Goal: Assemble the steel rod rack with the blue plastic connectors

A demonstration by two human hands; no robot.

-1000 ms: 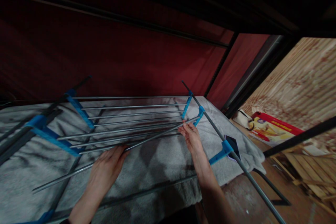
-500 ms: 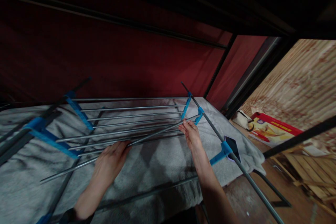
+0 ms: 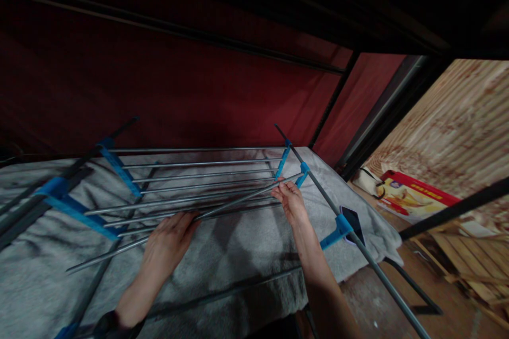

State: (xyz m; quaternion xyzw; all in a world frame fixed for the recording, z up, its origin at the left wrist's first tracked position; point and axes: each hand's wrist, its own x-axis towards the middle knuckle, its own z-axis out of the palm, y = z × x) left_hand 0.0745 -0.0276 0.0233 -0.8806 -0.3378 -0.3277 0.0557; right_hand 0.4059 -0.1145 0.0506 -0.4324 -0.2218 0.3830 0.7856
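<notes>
Spreading wide, a grey blanket (image 3: pixel 246 246) lay beneath a metal rack (image 3: pixel 159 203); its softness could, by my judgement, rock that rack and jar the slanted bar (image 3: pixel 238 202) out of line. A slack grip could also let the bar's loose near end drop. It ran through the left hand (image 3: pixel 170 237), curled over its middle, to the right hand (image 3: pixel 292 202), pinching it near 1 blue bracket (image 3: pixel 304 168).

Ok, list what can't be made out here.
Head view:
Middle of the rod: covered by the left hand.
Whether its right end sits in the blue bracket: too small.
Part of the phone: behind another bracket.
Lettering on the box: too blurred.
Lower end of the side tube: off the bottom edge.
</notes>
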